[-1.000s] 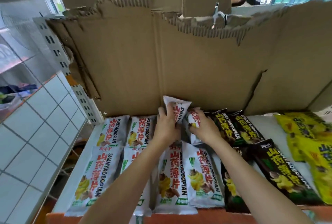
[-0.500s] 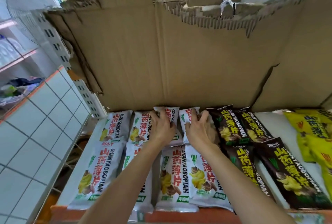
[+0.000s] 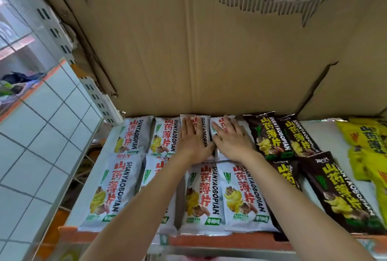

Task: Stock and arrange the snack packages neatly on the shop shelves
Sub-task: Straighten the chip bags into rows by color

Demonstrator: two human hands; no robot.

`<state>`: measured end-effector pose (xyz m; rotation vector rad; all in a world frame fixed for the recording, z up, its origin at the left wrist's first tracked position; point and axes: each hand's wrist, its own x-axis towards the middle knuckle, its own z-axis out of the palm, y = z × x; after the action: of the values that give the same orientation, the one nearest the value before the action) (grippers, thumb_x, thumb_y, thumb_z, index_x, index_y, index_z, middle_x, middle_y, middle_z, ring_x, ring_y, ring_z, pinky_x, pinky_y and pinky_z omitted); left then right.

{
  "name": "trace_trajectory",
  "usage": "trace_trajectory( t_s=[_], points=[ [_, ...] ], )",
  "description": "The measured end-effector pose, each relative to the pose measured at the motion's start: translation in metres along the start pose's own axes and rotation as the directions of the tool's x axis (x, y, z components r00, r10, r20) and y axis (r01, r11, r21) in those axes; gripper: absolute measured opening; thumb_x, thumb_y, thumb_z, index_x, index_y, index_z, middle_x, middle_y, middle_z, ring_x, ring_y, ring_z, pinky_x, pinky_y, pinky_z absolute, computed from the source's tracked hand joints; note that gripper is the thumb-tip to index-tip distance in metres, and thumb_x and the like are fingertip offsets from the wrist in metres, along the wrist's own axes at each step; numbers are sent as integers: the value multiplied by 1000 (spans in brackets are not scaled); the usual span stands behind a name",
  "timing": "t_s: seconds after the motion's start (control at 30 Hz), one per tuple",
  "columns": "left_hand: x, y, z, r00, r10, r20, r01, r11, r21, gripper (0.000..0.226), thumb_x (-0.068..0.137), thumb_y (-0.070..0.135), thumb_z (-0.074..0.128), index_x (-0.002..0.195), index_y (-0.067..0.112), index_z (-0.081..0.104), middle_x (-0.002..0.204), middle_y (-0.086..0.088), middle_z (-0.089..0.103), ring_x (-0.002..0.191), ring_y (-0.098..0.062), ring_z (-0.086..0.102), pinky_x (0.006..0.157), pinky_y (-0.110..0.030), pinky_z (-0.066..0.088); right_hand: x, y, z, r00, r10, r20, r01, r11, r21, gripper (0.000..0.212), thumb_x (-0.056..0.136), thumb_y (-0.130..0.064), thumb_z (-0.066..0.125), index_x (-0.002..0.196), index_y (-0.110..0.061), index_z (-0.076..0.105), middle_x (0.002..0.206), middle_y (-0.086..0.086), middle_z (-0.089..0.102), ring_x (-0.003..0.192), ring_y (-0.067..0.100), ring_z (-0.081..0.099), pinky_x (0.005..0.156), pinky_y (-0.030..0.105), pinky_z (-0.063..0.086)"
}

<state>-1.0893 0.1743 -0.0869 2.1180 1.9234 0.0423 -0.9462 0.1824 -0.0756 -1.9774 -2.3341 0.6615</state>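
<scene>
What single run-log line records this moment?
stage: flattening back row | left hand: pressing white packet | right hand: pressing neighbouring white packet | shelf: black, yellow packets right

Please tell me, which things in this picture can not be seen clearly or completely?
- Head view: back-row white packages partly covered by left hand and right hand.
- Yellow packages cut off by right edge.
- Small print on green labels too small.
- Behind cardboard sheet: hidden.

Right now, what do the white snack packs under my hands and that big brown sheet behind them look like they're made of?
White snack packs: seemingly thin plastic film, slightly glossy, with printed faces and crimped ends. Brown sheet: corrugated cardboard, matte; its torn top edge shows fluting.
</scene>
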Motion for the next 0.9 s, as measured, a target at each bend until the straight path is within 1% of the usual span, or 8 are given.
trace_trajectory(
  t_s=[0.13, 0.2, 0.3, 0.37, 0.53, 0.7, 0.83, 0.9],
  points=[
    [-14, 9, -19, 997, -1, 76, -1, 1000, 25, 93, 90, 57, 41, 146, 10, -17, 150, -27, -21, 140, -37, -20, 115, -43, -11, -11, -7, -24, 992, 5, 129, -11, 999, 45, 49, 100, -30, 25, 148, -23, 16, 157, 5, -14, 142, 32, -16, 115, 51, -1],
    [-40, 14, -18, 999, 37, 20, -36, 999, -36, 84, 92, 51, 41, 149, 12, -7, 154, -22, -16, 142, -35, -17, 115, -45, -6, -33, -9, -26, 999, 48, 17, -50, 987, 154, 57, 98, -39, 34, 149, -25, 13, 157, 6, -10, 143, 29, -7, 115, 48, 7],
    [-97, 22, 0, 987, 140, -79, -148, 984, -99, 70, 89, 45, 43, 146, 22, 11, 155, -7, -7, 141, -28, -12, 112, -54, 7, -88, -11, -12, 982, 31, -187, -6, 991, 134, 57, 92, -45, 40, 144, -28, 21, 154, 1, 10, 139, 29, 11, 109, 48, 21],
    [-129, 27, 11, 987, 156, -30, -158, 984, -84, 69, 86, 48, 44, 144, 25, 14, 154, -2, -2, 141, -26, -5, 107, -57, 19, -120, -12, 4, 988, 54, -146, -47, 998, 50, 59, 91, -50, 39, 142, -29, 19, 149, 3, 18, 135, 31, 20, 105, 48, 28],
    [-145, 31, 14, 988, 100, 116, -89, 992, -92, 87, 77, 53, 49, 147, 28, 5, 155, 5, -14, 142, -29, -12, 105, -60, 25, -143, -15, 29, 993, 115, 19, -115, 993, 30, 68, 87, -45, 45, 144, -32, 11, 152, -7, -2, 140, 26, -5, 105, 55, 29],
    [-148, 34, 0, 985, 147, 86, -135, 982, -134, 71, 72, 31, 58, 135, 25, 26, 145, 2, 15, 125, -29, 15, 96, -44, 34, -152, -12, 23, 988, 110, -105, -96, 987, 131, 63, 84, -25, 52, 141, -31, 27, 145, -3, 21, 127, 25, 17, 100, 39, 38],
    [-158, 23, -26, 976, 187, 110, -130, 909, -395, 69, 76, 12, 54, 137, 33, 29, 138, 11, 27, 126, -23, 16, 102, -42, 27, -169, -8, 3, 998, 45, -48, -29, 957, 287, 57, 87, -21, 49, 139, -33, 31, 138, -6, 31, 123, 21, 29, 100, 35, 33],
    [-166, 13, -39, 974, 220, 44, -177, 872, -456, 68, 75, 9, 52, 135, 36, 33, 135, 16, 30, 125, -16, 18, 102, -38, 28, -179, -7, -7, 996, -15, -88, 44, 938, 344, 55, 85, -18, 50, 136, -34, 36, 136, -9, 36, 123, 16, 34, 99, 34, 35]
  ],
)
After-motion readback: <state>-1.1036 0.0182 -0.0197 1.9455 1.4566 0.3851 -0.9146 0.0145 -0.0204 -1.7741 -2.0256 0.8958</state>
